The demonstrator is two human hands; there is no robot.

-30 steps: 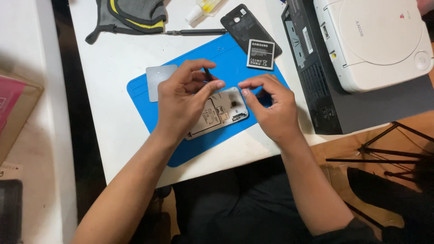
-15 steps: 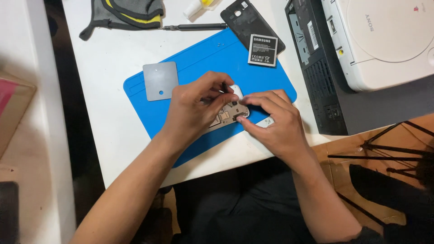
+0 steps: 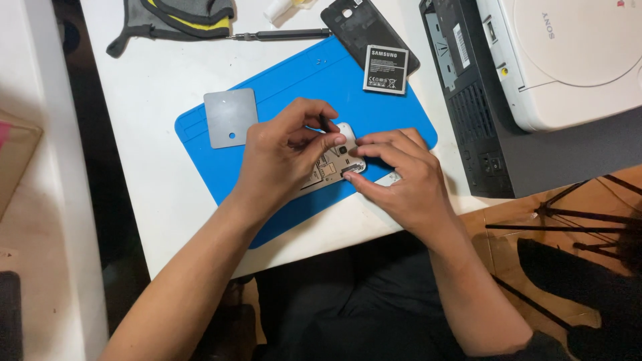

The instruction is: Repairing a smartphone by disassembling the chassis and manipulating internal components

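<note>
Head view shows both hands over an opened phone (image 3: 332, 165) lying back-up on a blue mat (image 3: 200, 144) on the white table (image 3: 154, 87); the left hand (image 3: 281, 157) curls over the phone's body, fingers pinching its upper edge; the right hand (image 3: 401, 177) pinches the phone's top corner between thumb and forefinger. A grey square plate (image 3: 231, 117) lies on the mat just left of the hands; a battery (image 3: 386, 69) rests on a black back cover (image 3: 364, 30) above them; a screwdriver (image 3: 281, 34) lies beside grey gloves (image 3: 177, 17).

Both the left hand (image 3: 281, 157) and the right hand (image 3: 401, 177) grip an opened phone (image 3: 331, 167) over the blue mat (image 3: 301, 80) near the desk's (image 3: 160, 107) front edge. A grey square plate (image 3: 231, 117) lies on the mat's left end; a battery (image 3: 386, 69) rests at its far edge, seemingly overlapping a black back cover (image 3: 358, 27).
</note>
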